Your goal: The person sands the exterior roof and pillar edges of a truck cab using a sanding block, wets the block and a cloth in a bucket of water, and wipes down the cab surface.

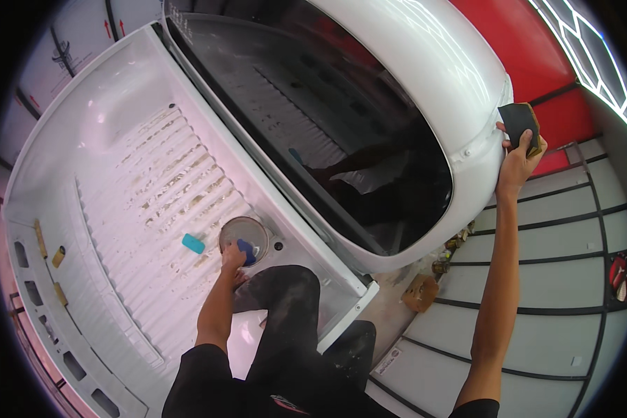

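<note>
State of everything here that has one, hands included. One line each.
Truck bed, patchy, streaked floor
Turquoise block, lying loose there
Tan blocks, lying near the bed's edge
Round container, upright, open-topped
Left hand, closed
Blue pad, held in it
Right hand, closed
Dark pad, held near the roof edge; contact unclear
Rear window, dark, reflective
Ceiling lights, lit

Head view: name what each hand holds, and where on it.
Right hand: dark sandpaper, held by its lower part, thumb across the dark face. Left hand: blue cloth or sponge, held at its left side; exact finger placement unclear.
</note>
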